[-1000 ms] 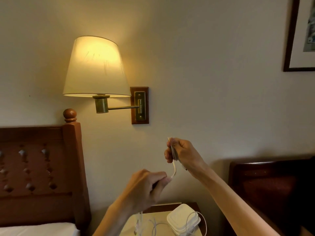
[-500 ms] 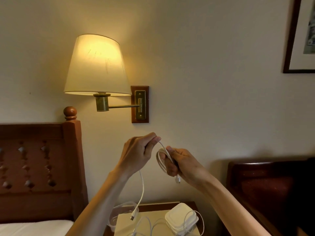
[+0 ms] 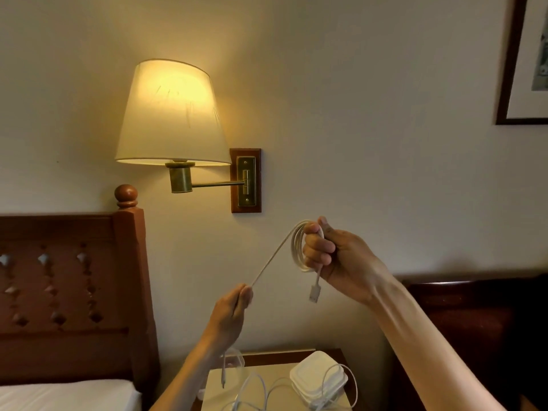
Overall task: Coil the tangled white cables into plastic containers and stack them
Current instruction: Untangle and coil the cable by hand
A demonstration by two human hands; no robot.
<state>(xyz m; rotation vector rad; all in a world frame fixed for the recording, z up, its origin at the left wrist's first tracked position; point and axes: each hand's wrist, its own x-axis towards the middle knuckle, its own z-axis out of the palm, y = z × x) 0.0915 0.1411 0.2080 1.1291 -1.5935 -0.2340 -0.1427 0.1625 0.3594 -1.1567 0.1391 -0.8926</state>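
My right hand (image 3: pixel 335 256) is raised in front of the wall, its grip curled tight round a small coil of white cable (image 3: pixel 298 247) — several loops bunched at the fingers, with one plug (image 3: pixel 314 292) dangling just below the fist. From the coil a straight run of the same cable slants down and left to my left hand (image 3: pixel 232 310), which pinches it between thumb and fingertips; the free end hangs under that hand, its connector (image 3: pixel 223 382) just above the desk (image 3: pixel 267 355). On the desk I see a stack of white plastic containers (image 3: pixel 317 378) to the right, with loose white cables (image 3: pixel 255 390) lying beside and looped around them — still tangled. A lit wall lamp (image 3: pixel 170 114) hangs above, and a wooden headboard (image 3: pixel 68 292) stands to the left.
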